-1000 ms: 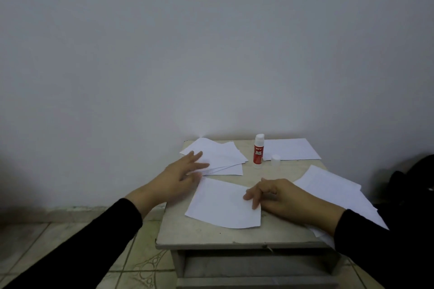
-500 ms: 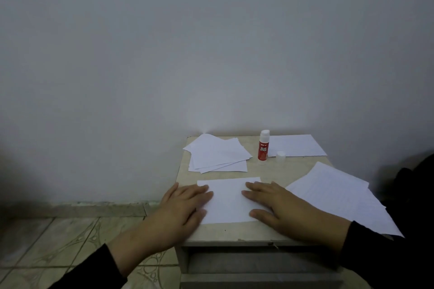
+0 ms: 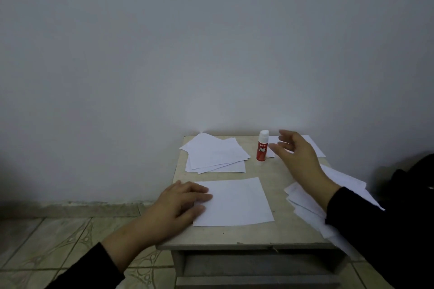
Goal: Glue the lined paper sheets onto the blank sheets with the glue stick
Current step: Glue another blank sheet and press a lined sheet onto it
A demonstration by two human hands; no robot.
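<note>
A white paper sheet (image 3: 237, 202) lies flat near the front of the small table (image 3: 234, 237). My left hand (image 3: 180, 204) rests on its left edge with fingers spread flat. A red glue stick (image 3: 262, 146) stands upright and uncapped at the back of the table. My right hand (image 3: 296, 152) hovers just right of it, fingers loosely spread, holding nothing. A fanned stack of sheets (image 3: 216, 153) lies at the back left. Another pile of lined sheets (image 3: 305, 197) sits at the right, partly under my right forearm.
One more sheet (image 3: 315, 148) lies at the back right, mostly behind my right hand. A grey wall stands directly behind the table. Tiled floor (image 3: 58, 241) spreads to the left. A dark object (image 3: 413, 171) sits at the far right.
My right hand lifted off the front sheet and moved back toward the glue stick. My left hand stays on the sheet's left edge.
</note>
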